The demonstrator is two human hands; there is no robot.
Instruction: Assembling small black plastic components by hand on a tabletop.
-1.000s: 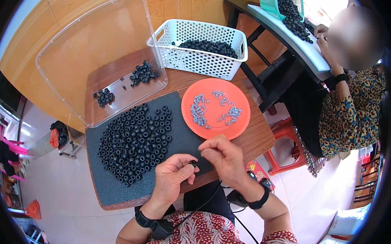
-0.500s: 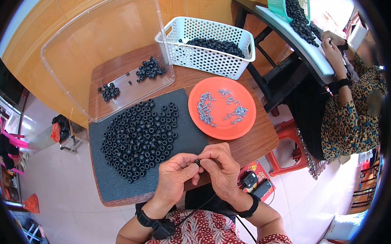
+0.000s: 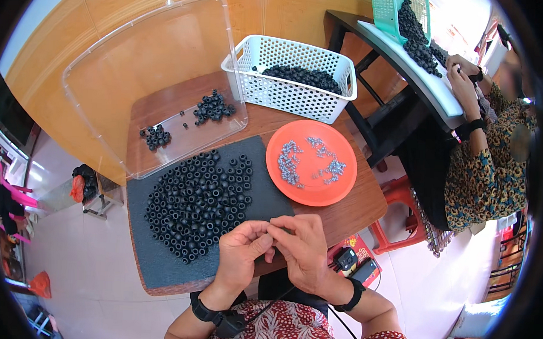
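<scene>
My left hand (image 3: pixel 242 251) and my right hand (image 3: pixel 304 249) meet fingertip to fingertip above the near edge of the table. Thumbs and forefingers of both are pinched together. A small black round part showed between them a moment ago; the fingers now cover it. On the dark grey mat (image 3: pixel 160 276), left of and beyond my hands, lies a broad pile of small black ring-shaped parts (image 3: pixel 195 206). Beyond my right hand is an orange-red plate (image 3: pixel 309 195) with many tiny silvery pieces (image 3: pixel 290 161) in loose groups.
A white perforated basket (image 3: pixel 292 104) of black parts stands at the back. Left of it, a clear plastic box (image 3: pixel 159 52) holds several black parts (image 3: pixel 214 106). At right another person's hands (image 3: pixel 463 80) work at a second table. A red stool (image 3: pixel 395 215) stands below.
The table and its things sit slightly lower in view. My right fingers have shifted over the pinch, and the black part between the fingertips is now hidden.
</scene>
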